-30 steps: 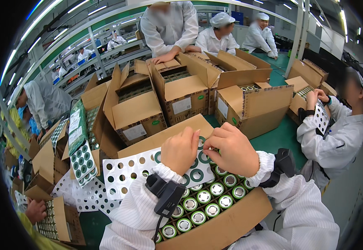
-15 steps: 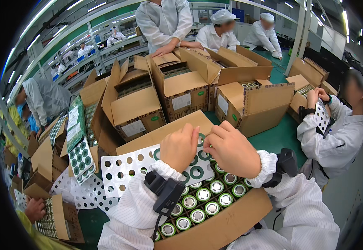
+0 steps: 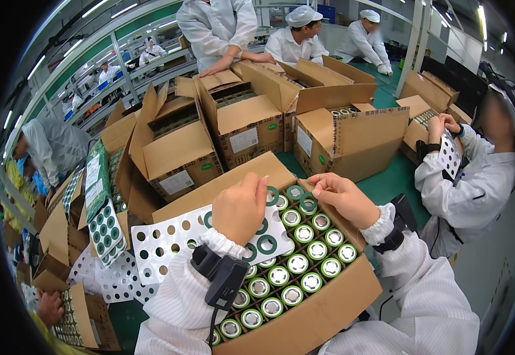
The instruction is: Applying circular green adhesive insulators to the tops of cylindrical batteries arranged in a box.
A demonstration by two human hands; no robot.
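Bright, even light from ceiling tubes; metal cell tops glint. Fisheye bends outer lines; corners black.

Green leads, lime-green-rimmed round battery cells flashing silver tops, the plain brown cardboard box framing them; solid dark-green flat rings next, and there's the white thin sticker sheet, patterned with rows of round holes! White cloth sleeves come pinstriped in fine lines, a boxy plastic wrist device adds black, and the smooth tabletop shows deep green
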